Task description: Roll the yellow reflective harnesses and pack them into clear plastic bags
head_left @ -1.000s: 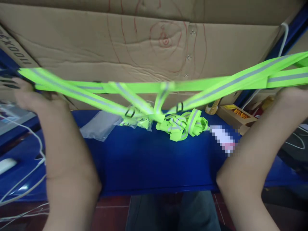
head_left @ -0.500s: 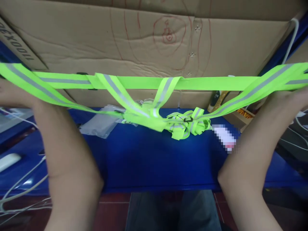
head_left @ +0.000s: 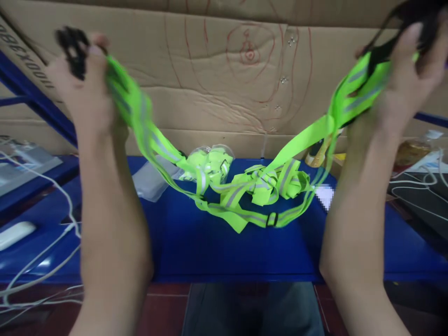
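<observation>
Left hand (head_left: pixel 89 84) and right hand (head_left: pixel 402 88) of the person, held high and well apart above the tabletop (head_left: pixel 196 254), each with 1 end of a fluorescent yellow-green reflective harness (head_left: pixel 241 223). Left hand: fingers closed on the strap end, thumb against the webbing; a black buckle (head_left: pixel 74 51) projects beside the fingers. Right hand: fingers curled shut about the opposite end, amid black straps (head_left: pixel 418 28); blur obscures the exact placing of the fingertips. Between the 2 hands the harness sags in several slack loops, its silver-grey stripes visible along the webbing; a black slider (head_left: pixel 272 219) lies on the lowest loop. Behind the loops, near the rear of the tabletop, a loose heap of similar reflective straps (head_left: pixel 261 193) lies to the right of a clear plastic bag (head_left: pixel 224 154) of yellow-green webbing. Farther left, a flat translucent bag (head_left: pixel 152 182) rests just beside the left forearm. Background: a cardboard panel (head_left: pixel 210 60) marked with red curved lines. Left margin: white cables (head_left: pixel 68 196) and a white rounded object (head_left: pixel 17 234), cut off by the frame. Right margin: a bottle (head_left: pixel 413 154) with amber contents. Lower edge: the person's legs (head_left: pixel 252 310) in dark grey trousers.
</observation>
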`<state>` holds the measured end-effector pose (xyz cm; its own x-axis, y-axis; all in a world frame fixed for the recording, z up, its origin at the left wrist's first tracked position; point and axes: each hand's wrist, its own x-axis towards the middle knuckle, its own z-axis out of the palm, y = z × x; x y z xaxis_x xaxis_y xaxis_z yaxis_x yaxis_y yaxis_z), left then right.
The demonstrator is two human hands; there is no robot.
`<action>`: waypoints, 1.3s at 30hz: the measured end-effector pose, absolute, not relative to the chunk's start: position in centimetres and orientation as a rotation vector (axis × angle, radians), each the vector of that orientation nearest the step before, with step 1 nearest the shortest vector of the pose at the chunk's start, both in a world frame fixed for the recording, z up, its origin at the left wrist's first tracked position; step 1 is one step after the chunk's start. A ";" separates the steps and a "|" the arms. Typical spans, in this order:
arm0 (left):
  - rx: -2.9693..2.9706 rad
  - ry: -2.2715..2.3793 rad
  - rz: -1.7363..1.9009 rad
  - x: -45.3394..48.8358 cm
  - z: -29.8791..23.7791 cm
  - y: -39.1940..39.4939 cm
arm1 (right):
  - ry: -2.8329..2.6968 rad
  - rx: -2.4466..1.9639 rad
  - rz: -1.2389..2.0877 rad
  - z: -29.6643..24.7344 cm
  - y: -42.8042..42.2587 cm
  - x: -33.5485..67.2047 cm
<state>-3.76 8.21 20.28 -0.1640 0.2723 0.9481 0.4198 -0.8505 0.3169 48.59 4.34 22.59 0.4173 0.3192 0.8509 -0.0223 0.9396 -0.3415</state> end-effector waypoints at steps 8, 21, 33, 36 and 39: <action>-2.156 -1.003 -1.291 10.8 19.4 1.1 | -1.954 -0.857 -0.371 19.8 0.5 36.4; -2.240 -1.077 -1.355 11.6 18.5 1.4 | -1.960 -1.043 -0.643 18.3 0.5 34.5; -2.314 -1.154 -1.152 13.5 17.1 2.3 | -2.020 -0.994 -0.562 18.5 0.4 33.7; -2.326 -1.129 -1.224 13.8 16.5 2.9 | -2.037 -0.935 -0.545 18.3 0.7 33.5; -2.328 -1.106 -1.309 14.0 16.1 3.1 | -2.037 -0.951 -0.537 17.7 1.4 33.0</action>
<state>14.03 3.07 16.09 0.3082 0.4942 0.8129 0.7192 -0.6803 0.1410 33.00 1.35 17.71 -0.3909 0.4355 0.8109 0.7786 0.6263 0.0390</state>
